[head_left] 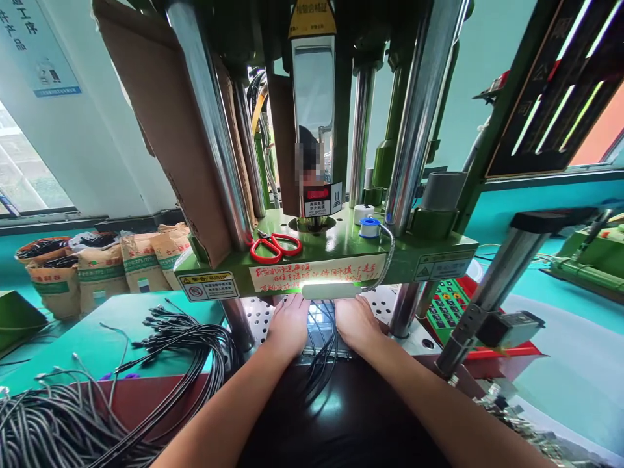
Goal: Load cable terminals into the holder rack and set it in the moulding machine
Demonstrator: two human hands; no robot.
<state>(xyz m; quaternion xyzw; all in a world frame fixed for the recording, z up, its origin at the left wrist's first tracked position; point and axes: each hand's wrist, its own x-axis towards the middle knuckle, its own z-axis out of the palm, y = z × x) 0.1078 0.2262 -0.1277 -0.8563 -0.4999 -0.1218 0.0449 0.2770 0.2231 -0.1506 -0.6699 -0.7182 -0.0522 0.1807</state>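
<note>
Both my hands reach under the green press plate (336,260) of a vertical moulding machine. My left hand (288,325) and my right hand (355,322) lie side by side on the lower metal mould bed (258,315). Their fingers are hidden beneath the plate and a lit lamp bar (330,290). A few thin black cables (322,344) run between the two hands from the mould toward me. Whether the fingers hold the cables cannot be seen.
Red-handled scissors (275,246) and two tape rolls (366,220) sit on the green plate. Bundles of black cables (175,338) lie on the teal table at left. Paper sacks (102,270) stand behind. A button panel (446,305) and a slanted steel post (492,292) are at right.
</note>
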